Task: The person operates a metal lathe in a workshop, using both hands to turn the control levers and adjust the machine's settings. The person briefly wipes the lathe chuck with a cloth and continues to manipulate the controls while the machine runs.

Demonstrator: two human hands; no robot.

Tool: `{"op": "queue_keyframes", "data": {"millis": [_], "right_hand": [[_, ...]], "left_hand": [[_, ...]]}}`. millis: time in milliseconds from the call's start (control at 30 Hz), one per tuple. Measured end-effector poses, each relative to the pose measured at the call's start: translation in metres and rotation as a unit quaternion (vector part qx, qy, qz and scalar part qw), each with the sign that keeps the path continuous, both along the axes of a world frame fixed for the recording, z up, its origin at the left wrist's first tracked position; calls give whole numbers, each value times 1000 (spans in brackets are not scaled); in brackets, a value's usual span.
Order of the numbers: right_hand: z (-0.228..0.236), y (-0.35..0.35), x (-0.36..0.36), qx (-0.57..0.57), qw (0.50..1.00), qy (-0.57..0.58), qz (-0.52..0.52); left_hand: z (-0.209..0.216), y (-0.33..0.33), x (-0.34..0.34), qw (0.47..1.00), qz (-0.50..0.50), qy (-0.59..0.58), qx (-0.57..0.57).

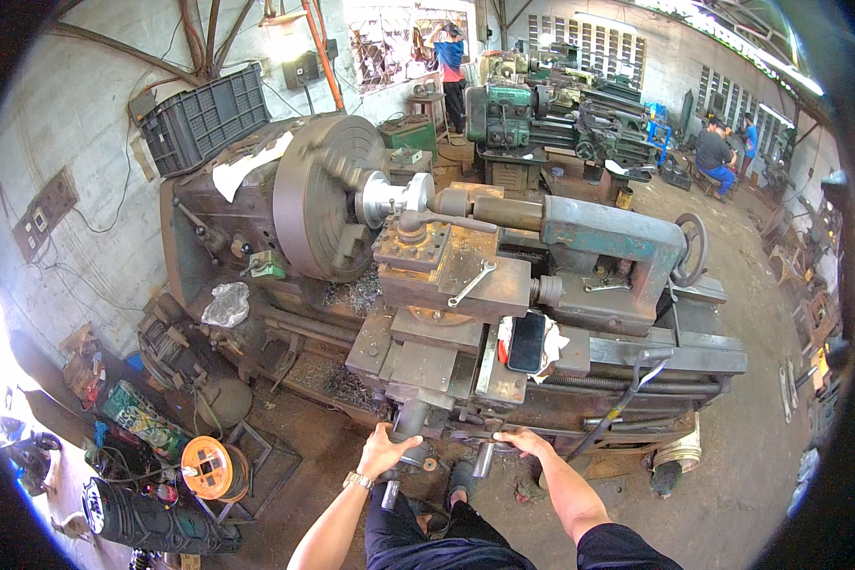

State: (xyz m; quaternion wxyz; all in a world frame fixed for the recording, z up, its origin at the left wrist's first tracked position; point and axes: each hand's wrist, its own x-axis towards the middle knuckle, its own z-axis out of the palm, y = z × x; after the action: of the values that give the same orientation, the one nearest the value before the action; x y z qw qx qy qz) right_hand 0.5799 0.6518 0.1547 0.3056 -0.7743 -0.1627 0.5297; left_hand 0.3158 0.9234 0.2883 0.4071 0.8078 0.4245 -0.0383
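My left hand (386,450), with a watch at the wrist, is closed round the cross-slide handwheel (410,420) at the front of a large lathe, thumb pointing right. My right hand (526,442) is closed on a lever at the carriage front; its fingertips partly hide the grip. A shiny metal handle (484,461) hangs just left of it. Beyond my hands, a tool post (414,249) stands on the carriage. A silvery round workpiece (382,198) sits between the big chuck (328,195) and the tailstock (598,228). The chuck's jaws look smeared.
On the carriage lie a wrench (472,283) and a phone (526,342) on a rag. A long-handled bar (617,404) leans at right, near a white bucket (684,446). An orange cable reel (214,468) stands left. Other people and green machines (508,119) are farther back.
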Motion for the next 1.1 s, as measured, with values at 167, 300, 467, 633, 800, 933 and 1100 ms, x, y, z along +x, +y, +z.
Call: {"op": "queue_keyframes", "data": {"millis": [167, 300, 467, 633, 800, 933, 1100], "right_hand": [[-11, -1, 2, 2, 1000, -13, 6], [-15, -4, 1, 24, 999, -27, -3], [-6, -6, -5, 45, 998, -36, -20], [0, -7, -11, 49, 996, -60, -35], [-15, -5, -12, 67, 992, -111, -6], [-17, 1, -12, 71, 987, -147, 8], [26, 25, -13, -78, 989, -88, 91]], "left_hand": [[-1, 0, -1, 1000, 2, -5, 1], [-5, 1, -1, 1000, 10, -13, -24], [-11, 3, 0, 1000, 9, -3, -23], [-8, 2, 0, 1000, -1, 4, 12], [0, 0, 0, 1000, 0, 3, -10], [-1, -2, 0, 1000, 10, 0, 20], [-9, -2, 0, 999, 6, -15, 28]]}}
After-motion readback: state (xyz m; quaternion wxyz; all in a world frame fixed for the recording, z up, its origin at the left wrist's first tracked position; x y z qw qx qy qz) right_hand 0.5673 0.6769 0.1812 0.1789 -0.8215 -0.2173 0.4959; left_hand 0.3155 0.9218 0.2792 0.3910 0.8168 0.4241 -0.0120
